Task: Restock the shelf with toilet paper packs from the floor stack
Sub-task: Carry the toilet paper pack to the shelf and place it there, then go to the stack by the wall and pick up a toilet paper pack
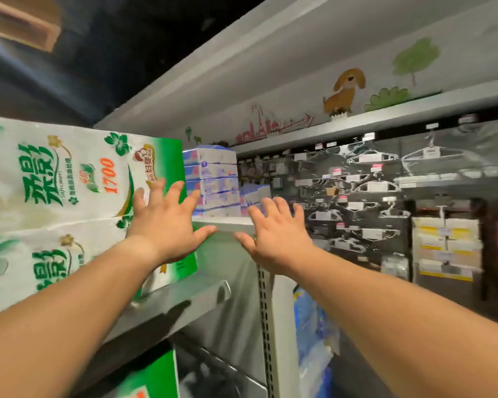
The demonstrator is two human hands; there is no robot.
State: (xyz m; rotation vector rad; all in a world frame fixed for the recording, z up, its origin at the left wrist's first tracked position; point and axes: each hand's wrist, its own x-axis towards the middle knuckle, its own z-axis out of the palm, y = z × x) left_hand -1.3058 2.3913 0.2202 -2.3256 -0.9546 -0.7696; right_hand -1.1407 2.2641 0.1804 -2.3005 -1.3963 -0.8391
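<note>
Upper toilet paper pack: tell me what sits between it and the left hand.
Nothing visible. The left hand, fingers spread, is right at the upper toilet paper pack near its green end. The right hand hangs open beside it, off the pack.

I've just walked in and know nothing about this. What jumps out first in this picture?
Two bare hands reach up with spread fingers: the left hand lies against the green-and-white toilet paper packs stacked on the shelf at left, the right hand beside it holds nothing. Behind, blue-and-white packs are piled, and a cartoon dog decorates the wall above.
</note>
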